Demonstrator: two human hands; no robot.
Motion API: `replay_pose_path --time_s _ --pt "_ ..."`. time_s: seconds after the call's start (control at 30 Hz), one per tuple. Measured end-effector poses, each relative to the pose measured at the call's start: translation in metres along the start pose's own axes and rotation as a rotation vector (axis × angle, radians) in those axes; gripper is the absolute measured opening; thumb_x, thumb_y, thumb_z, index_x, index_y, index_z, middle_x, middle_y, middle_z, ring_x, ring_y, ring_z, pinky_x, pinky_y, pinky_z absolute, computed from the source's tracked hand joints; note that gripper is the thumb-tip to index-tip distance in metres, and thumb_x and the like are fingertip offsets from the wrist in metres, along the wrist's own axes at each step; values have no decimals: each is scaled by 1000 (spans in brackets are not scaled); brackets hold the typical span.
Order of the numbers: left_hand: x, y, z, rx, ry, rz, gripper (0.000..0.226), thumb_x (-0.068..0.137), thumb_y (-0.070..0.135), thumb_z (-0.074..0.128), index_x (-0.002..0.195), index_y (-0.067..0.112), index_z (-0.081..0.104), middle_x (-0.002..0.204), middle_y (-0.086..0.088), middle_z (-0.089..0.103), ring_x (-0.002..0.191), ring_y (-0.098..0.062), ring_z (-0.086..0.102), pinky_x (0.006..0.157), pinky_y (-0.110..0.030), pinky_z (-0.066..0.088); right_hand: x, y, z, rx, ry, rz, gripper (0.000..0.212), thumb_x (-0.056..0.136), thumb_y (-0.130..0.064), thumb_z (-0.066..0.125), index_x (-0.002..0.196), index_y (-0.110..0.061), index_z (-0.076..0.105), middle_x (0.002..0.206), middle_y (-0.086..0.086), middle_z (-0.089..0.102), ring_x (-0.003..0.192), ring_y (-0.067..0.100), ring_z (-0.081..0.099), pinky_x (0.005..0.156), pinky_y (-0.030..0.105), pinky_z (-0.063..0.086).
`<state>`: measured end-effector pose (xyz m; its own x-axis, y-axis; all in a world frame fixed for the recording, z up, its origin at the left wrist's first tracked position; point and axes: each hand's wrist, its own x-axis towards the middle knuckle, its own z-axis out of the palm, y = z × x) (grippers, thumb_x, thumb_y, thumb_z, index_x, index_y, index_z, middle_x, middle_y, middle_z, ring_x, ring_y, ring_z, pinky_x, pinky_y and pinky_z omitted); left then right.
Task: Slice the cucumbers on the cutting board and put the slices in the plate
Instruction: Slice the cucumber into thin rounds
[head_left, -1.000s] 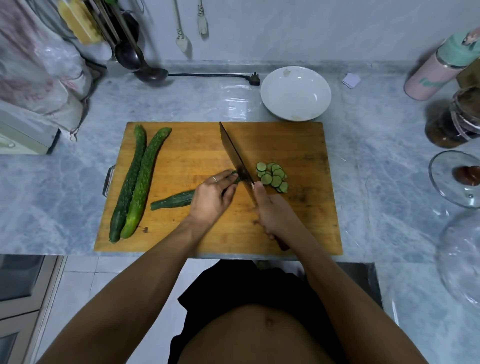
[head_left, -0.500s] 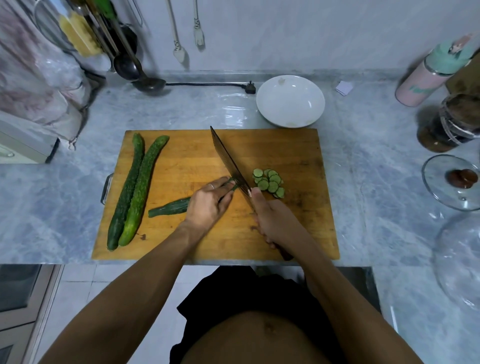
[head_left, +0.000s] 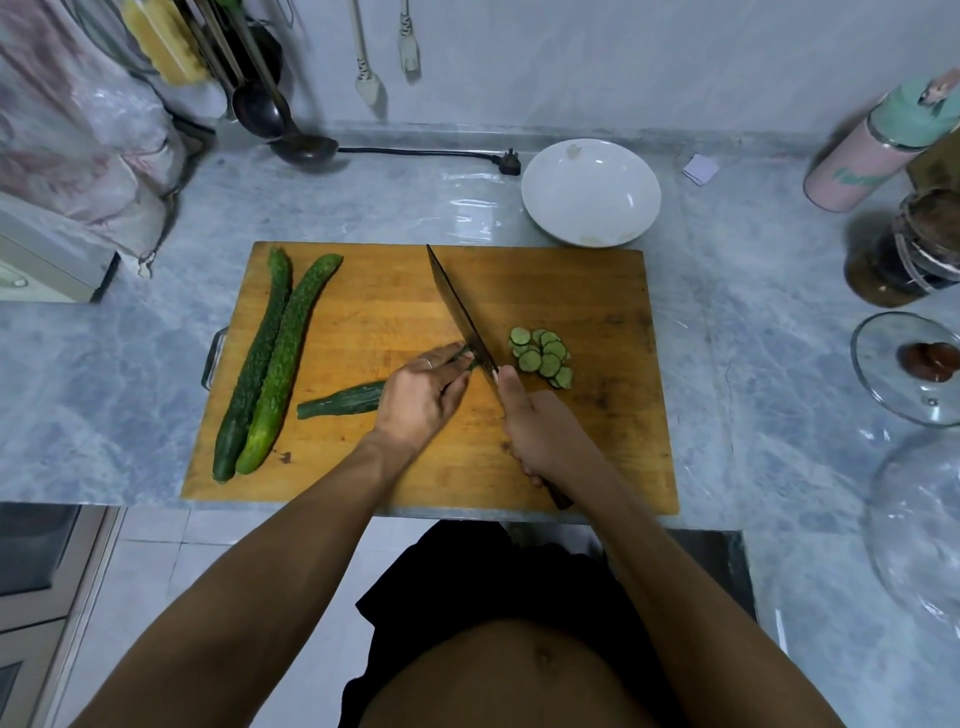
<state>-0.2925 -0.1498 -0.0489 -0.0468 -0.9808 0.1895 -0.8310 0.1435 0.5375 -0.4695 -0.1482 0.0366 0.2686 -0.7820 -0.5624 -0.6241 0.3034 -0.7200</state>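
- The cucumber being cut (head_left: 345, 401) lies across the middle of the cutting board (head_left: 597, 452); only a tapering stub shows to the left of the left hand (head_left: 423, 397), the rest hidden under that hand.
- The left hand's grip is curled over the cucumber, fingertips pressing it down just beside the blade.
- The right hand (head_left: 543, 436) has its grip clamped round the handle of the knife (head_left: 460, 317), the blade slanting away from the person and its edge meeting the cucumber at the left fingertips.
- A small heap of slices (head_left: 543, 356) sits on the board just right of the blade, overlapping one another.
- Two whole cucumbers (head_left: 265, 364) lie side by side, touching, along the board's left part, both uncut.
- The plate (head_left: 591, 192) stands on the worktop (head_left: 156, 364) just beyond the board's far right corner; no slice is in it.
- Judged from this: the task is early. Part of one cucumber is sliced, the remaining stub and two whole cucumbers are left, and nothing has been moved to the plate yet.
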Motion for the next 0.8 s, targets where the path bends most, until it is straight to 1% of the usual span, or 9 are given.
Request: replay_pose_path --time_s 0.07,0.17,0.33,0.47,0.57,0.63,0.7,0.8 --pt "-1 1 1 -9 9 -7 26 91 9 69 116 6 73 125 -14 68 113 -27 66 100 -31 47 5 2 3 -18 6 0 72 98 -67 16 68 -11 49 64 12 56 46 21 51 42 24 39" --pt "-1 2 0 -8 18 -2 26 90 8 70 116 6 73 124 -14 68 113 -27 66 98 -33 49 6 5 5 -17 8 -7 72 98 -67 15 65 -12 48 63 12 54 47 20 50 46 26 41" --pt "-1 -1 -6 61 5 31 30 91 13 69 120 14 72 128 -5 67 112 -23 66 92 -31 52 5 5 -1 22 -3 26 71 97 -70 16 67 -14 47 58 7 48 47 21 49 42 23 40" --pt "-2 -2 -3 60 14 19 30 92 15 68 122 16 72 129 -2 67 112 -23 64 88 -33 55 -1 6 -1 1 -16 18 72 96 -70 15 68 -12 48 57 7 50 47 21 52 43 24 41" --pt "-2 -2 -2 49 13 6 30 92 15 68 122 16 72 129 -3 66 112 -25 64 88 -34 54 -10 7 -3 17 -22 13 69 97 -69 16 67 -14 45 52 3 47 43 17 48 42 23 39" --pt "-3 -2 -3 46 18 1 30 93 15 68 122 16 72 129 -3 66 112 -25 64 89 -32 53 -14 5 -6 18 -21 -6 68 98 -68 16 66 -14 43 52 2 45 41 16 46 42 22 39" --pt "-3 -1 -2 41 19 5 29 93 16 68 122 16 72 130 -3 66 113 -24 63 91 -31 52 -17 4 -7 8 -24 -17 68 98 -66 16 68 -12 45 54 4 45 42 16 46 43 23 39" --pt "-3 -2 -1 29 16 11 29 94 17 66 122 16 72 130 -3 66 115 -24 62 93 -33 53 -20 2 -7 -6 -27 -10 69 98 -66 16 72 -10 48 55 5 47 45 18 48 43 24 41"
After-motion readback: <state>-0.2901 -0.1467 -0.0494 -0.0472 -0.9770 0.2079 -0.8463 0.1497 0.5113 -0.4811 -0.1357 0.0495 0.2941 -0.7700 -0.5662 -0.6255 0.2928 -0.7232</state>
